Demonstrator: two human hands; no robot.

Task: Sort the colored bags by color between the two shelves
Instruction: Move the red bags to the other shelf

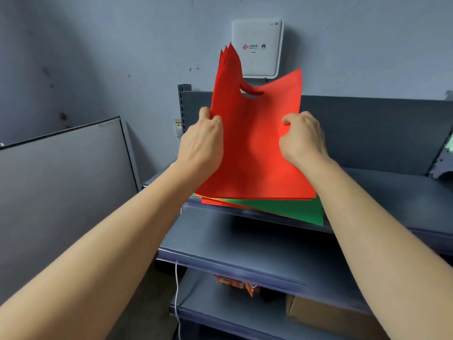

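Head view: in the middle of the frame, a bunch of red bags is held up on its edge. Its left side is gripped by the left hand, with the fingers curled round the edge. Its right side is pinched by the right hand in the same way. The bottom edge of the bunch is resting on a small pile. A green bag is seen there, with more red edges mixed in. The pile is lying at the front of the top shelf, a little below the middle of the frame. A lower shelf is seen under it. A white box is fixed to the wall at the top of the frame, behind the bags.

The step in hand is probably pulling the reds away from the green. To do it well, all the red layers should be pinched together so none slips back. The bunch should be lifted straight up, so the green bag is not dragged off the shelf. The pile below should then be checked for hidden reds.
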